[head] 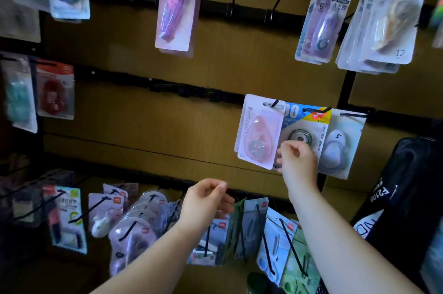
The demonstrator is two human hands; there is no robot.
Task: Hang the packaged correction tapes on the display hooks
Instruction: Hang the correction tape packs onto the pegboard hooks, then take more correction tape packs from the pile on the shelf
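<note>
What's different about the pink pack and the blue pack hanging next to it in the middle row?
The pink pack is pale; the blue pack is bright with big numbers. The pink pack holds a teardrop-shaped tape; the blue pack holds a round tape. The pink pack overlaps the blue pack's left edge. Both hang on black hooks.
</note>
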